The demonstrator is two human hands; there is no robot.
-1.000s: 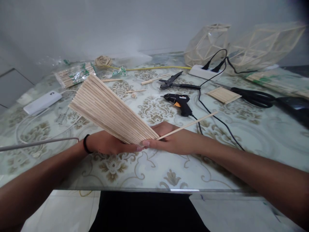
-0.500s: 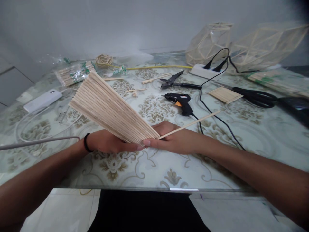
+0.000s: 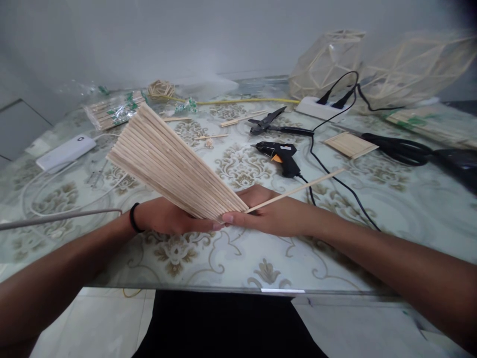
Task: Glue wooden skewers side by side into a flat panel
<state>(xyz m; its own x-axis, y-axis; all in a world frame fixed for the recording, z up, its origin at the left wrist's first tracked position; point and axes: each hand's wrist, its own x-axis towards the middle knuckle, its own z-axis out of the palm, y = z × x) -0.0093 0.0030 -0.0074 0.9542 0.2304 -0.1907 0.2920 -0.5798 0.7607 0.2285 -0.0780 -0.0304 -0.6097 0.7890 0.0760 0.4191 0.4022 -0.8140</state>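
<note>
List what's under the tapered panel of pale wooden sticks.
Seen: left hand and right hand holding the panel by its narrow end, pale floral tabletop around. Covered: fingers behind it, tabletop beneath.

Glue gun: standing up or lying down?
The glue gun lies on its side: its handle stretches along the tabletop, broad face up.

Looks like a home craft spot here: a flower-patterned table (image 3: 238, 263) over a tiled floor (image 3: 108, 318). And there's a glue gun (image 3: 285, 158), scissors (image 3: 395, 150), bagged sticks (image 3: 112, 110)!

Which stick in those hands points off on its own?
The lone stick slanting rightward from the right hand; the rest lie side by side in the leftward fan.
</note>
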